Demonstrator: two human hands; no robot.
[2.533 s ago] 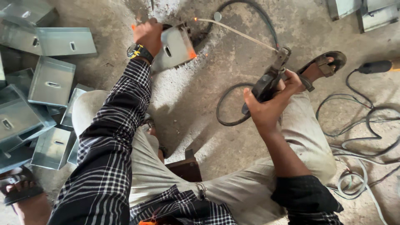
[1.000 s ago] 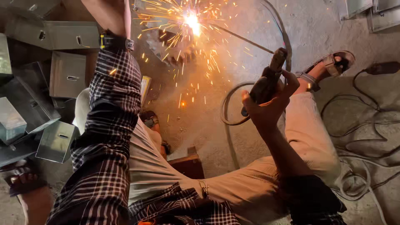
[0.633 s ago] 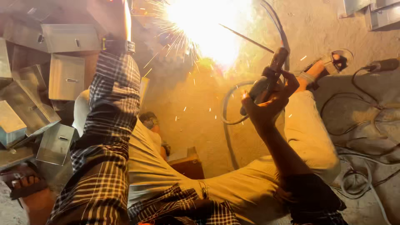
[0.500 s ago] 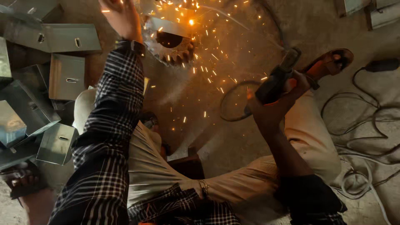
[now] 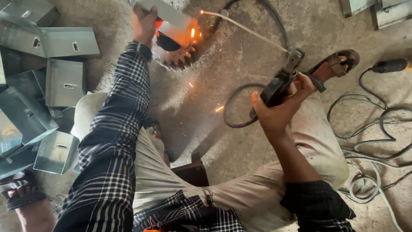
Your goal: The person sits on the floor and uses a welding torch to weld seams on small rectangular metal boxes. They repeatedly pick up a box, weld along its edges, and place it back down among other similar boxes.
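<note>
1. While we sit low over the concrete floor point(image 5: 193, 111), our right hand point(image 5: 281, 109) is wrapped tight around the dark welding holder point(image 5: 279, 83), fingers curled about its grip.
2. From the holder a thin welding rod point(image 5: 246, 28) runs up and to the left; its long axis slants across the view, and its glowing tip points at the top of the picture, just beside the metal box point(image 5: 169, 17).
3. Our left hand point(image 5: 143, 23) reaches forward at the end of the checked sleeve point(image 5: 116, 141) and clasps the near end of that metal box, fingers closed over its edge.
4. That box lies near the top edge with its long axis tilted down to the right; a small orange spot glows on its right end.
5. Under it sits a toothed gear wheel point(image 5: 176, 53), touching the box from below.
6. A few sparks lie on the floor between the gear and the black cable loop point(image 5: 240, 105).
7. To our left is a heap of grey sheet-metal boxes point(image 5: 47, 86).
8. To our right, our sandalled foot point(image 5: 334, 66) rests near tangled cables point(image 5: 377, 141).
</note>
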